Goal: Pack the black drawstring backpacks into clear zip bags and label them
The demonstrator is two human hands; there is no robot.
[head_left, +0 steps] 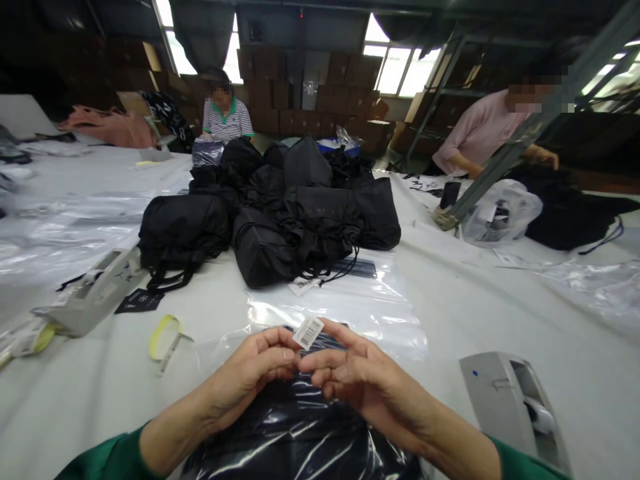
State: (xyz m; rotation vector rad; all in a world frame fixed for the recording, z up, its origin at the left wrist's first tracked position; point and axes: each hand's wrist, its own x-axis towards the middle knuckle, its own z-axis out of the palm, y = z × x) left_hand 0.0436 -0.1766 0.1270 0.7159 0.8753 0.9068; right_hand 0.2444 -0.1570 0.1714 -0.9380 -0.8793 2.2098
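Observation:
A small white barcode sticker is held up between my two hands, above a dark item in clear plastic wrapping. My left hand has its fingers curled, with the index fingertip at the sticker's left edge. The index fingertip of my right hand meets the sticker's upper right corner, while the right thumb points toward the left one below it. The glossy package lies beneath both hands, and its lower end runs out of view.
Black bags are heaped ahead on clear plastic bags. Grey tape dispensers stand left and right. A yellow tape loop and black tag lie left. Two people work beyond, near a slanted metal post.

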